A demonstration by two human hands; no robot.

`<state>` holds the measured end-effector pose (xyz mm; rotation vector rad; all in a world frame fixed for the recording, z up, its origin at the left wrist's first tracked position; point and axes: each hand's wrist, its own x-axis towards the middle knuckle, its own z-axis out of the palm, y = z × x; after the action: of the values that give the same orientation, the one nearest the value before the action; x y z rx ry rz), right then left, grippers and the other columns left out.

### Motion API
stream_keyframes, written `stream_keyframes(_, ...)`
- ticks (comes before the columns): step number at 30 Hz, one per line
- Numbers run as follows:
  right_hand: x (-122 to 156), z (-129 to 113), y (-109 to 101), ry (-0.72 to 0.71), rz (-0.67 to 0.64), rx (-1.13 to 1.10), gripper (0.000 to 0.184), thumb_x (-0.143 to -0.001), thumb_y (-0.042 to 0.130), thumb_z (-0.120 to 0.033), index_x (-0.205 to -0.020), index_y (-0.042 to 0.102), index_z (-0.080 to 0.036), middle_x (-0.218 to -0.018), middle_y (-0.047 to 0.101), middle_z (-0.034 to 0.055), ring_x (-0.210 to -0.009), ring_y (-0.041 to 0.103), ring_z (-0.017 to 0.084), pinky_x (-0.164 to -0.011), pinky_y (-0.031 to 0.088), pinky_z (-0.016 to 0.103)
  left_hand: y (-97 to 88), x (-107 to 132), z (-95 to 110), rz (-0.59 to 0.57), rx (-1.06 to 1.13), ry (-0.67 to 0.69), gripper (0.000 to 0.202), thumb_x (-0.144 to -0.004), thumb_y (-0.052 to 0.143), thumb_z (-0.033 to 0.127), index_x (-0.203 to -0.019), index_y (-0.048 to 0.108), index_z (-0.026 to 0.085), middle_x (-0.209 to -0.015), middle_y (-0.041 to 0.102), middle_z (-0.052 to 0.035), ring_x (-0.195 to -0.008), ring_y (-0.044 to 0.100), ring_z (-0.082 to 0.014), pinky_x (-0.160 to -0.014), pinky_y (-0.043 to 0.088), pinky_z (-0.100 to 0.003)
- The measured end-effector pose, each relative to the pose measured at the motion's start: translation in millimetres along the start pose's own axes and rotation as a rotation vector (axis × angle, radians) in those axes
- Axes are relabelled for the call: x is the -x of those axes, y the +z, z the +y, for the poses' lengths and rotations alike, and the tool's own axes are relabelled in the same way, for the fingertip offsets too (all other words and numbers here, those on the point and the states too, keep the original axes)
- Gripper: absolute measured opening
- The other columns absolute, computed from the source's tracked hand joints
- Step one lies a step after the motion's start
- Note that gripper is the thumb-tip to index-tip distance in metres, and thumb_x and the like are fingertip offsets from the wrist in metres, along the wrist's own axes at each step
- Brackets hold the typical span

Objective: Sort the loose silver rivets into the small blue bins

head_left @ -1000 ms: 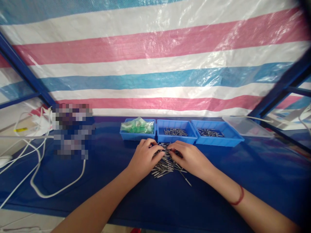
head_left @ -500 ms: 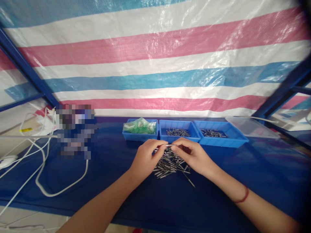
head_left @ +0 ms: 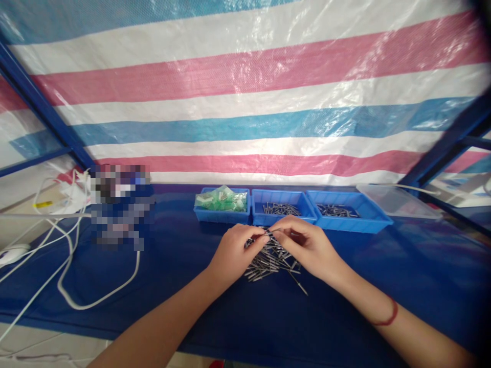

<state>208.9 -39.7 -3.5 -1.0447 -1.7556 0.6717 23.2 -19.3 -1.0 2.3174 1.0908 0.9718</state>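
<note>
My left hand (head_left: 233,254) and my right hand (head_left: 309,246) meet fingertip to fingertip above a pile of thin metal pins (head_left: 264,266) on the blue table. A thin metal pin (head_left: 273,230) shows between them, with the right thumb and forefinger pinched on it. The left thumb and forefinger are also pressed together at its near end; exactly what they grip is mostly hidden. One longer pin (head_left: 299,284) sticks out of the pile toward me.
Behind the hands stand a blue bin with green-and-clear plastic packets (head_left: 222,199) and two blue bins (head_left: 258,204) (head_left: 370,222) holding metal pins. White cables (head_left: 82,308) loop across the left of the table (head_left: 172,245). A clear plastic sheet (head_left: 399,202) lies at the back right.
Both hands have dipped slightly and the fingertips have drawn closer together. The pin, level between both hands before, now shows less and looks tilted.
</note>
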Motion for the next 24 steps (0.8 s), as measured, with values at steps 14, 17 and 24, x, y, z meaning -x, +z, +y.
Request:
stream_keyframes(14, -6.5, -4.4, -23.8, -0.242, -0.037, 0.373, 0.021, -0.091, 0.046, -0.027, -0.096, 0.066, -0.021, -0.092, 0.067, 0.0072, -0.084, 0.063, 0.019, -0.076, 0.05, 0.033, -5.5, -1.7, -0.3, 0.047, -0.037, 0.005, 0.014, -0.09, 0.053, 0.031, -0.088, 0.063, 0.02, -0.084, 0.067, -0.0018, -0.08, 0.061, -0.0164, -0.076, 0.044, -0.028)
stream_keyframes(17, -11.1, 1.5, -52.8, -0.168, 0.192, 0.57, 0.022, -0.09, 0.047, -0.03, -0.089, 0.067, -0.02, -0.085, 0.068, 0.0068, -0.076, 0.062, 0.019, -0.07, 0.048, 0.031, -10.5, -5.0, -7.1, 0.051, -0.105, -0.009, 0.018, -0.092, 0.047, 0.029, -0.096, 0.063, 0.022, -0.092, 0.068, -0.0028, -0.086, 0.061, -0.0176, -0.081, 0.044, -0.03)
stream_keyframes(24, -9.4, 41.3, -118.5, 0.192, 0.547, 0.993, 0.021, -0.08, 0.053, -0.033, -0.071, 0.065, -0.019, -0.069, 0.065, 0.0055, -0.059, 0.057, 0.019, -0.058, 0.039, 0.03, -19.2, -11.5, -24.9, -0.011, -0.349, -0.11, 0.023, -0.091, 0.047, 0.032, -0.086, 0.067, 0.021, -0.084, 0.067, -0.0028, -0.08, 0.062, -0.0193, -0.073, 0.044, -0.029)
